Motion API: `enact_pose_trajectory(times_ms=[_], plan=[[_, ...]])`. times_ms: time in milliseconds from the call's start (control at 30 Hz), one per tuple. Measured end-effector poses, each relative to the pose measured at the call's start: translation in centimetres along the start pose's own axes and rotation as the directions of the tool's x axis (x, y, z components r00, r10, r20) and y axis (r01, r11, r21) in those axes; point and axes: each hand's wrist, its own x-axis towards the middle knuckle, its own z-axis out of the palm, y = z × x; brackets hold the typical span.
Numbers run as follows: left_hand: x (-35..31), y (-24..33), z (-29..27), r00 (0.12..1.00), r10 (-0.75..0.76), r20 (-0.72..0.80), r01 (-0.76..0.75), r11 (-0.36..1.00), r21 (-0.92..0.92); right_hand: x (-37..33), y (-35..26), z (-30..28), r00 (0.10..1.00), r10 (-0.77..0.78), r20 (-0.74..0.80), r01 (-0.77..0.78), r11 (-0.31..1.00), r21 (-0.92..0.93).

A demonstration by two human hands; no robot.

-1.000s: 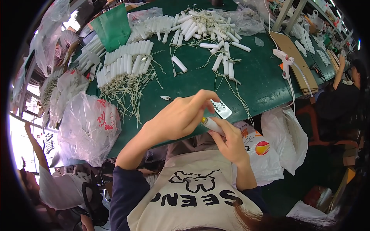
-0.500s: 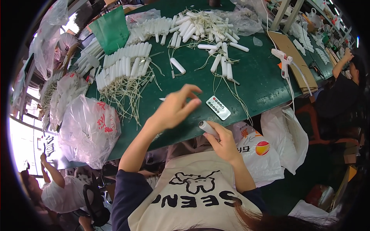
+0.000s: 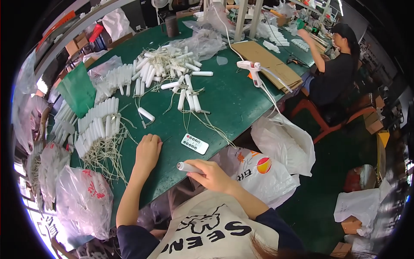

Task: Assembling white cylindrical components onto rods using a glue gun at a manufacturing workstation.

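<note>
My right hand (image 3: 210,175) is wrapped round a white tube (image 3: 183,167) just above the near table edge. The tube's round end, with a dark centre, points left. My left hand (image 3: 148,152) rests on the green table with its fingers curled down. A thin dark tip shows beside those fingers, but what they hold is hidden. A white remote control (image 3: 194,143) with a red button and several dark ones lies beyond my right hand. One loose white tube (image 3: 146,114) with a short wire lies beyond my left hand.
Rows of wired white tubes (image 3: 98,125) lie at left, with a tangled heap (image 3: 161,64) farther back. A hot glue gun (image 3: 253,71) rests by cardboard (image 3: 269,64) at right. Plastic bags (image 3: 282,142) hang at the front edge. A seated person (image 3: 334,64) works at far right.
My left hand has come down onto the table from mid-air, its fingers now curled. My right hand still holds the tube. The view has turned to the right.
</note>
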Motion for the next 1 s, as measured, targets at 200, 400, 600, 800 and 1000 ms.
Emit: enact_pose_trajectory(times_ms=[200, 400, 600, 800, 1000], plan=[[-0.1, 0.0, -0.8, 0.994, 0.028, -0.104, -0.014, 0.990, 0.137, 0.0, -0.7, -0.6, 0.999, 0.009, 0.030, -0.010, 1.000, 0.023], [-0.2, 6.2, -7.7, 0.962, -0.274, 0.022, 0.225, 0.738, -0.637, 0.2, -0.8, -1.6, 0.993, 0.042, -0.107, -0.032, 0.995, 0.091], [-0.9, 9.9, -10.4, 0.811, -0.174, 0.559, 0.585, 0.243, -0.774, 1.0, -1.6, -1.1, 0.985, -0.103, -0.142, 0.114, 0.991, 0.075], [-1.2, 9.3, -8.3, 0.791, 0.013, 0.612, 0.608, 0.094, -0.788, 0.8, -1.8, -1.1, 0.983, -0.136, -0.124, 0.140, 0.990, 0.029], [-1.2, 9.1, -7.6, 0.704, 0.202, 0.681, 0.700, -0.030, -0.714, 0.3, -1.0, -1.3, 0.982, -0.163, -0.096, 0.166, 0.986, 0.025]])
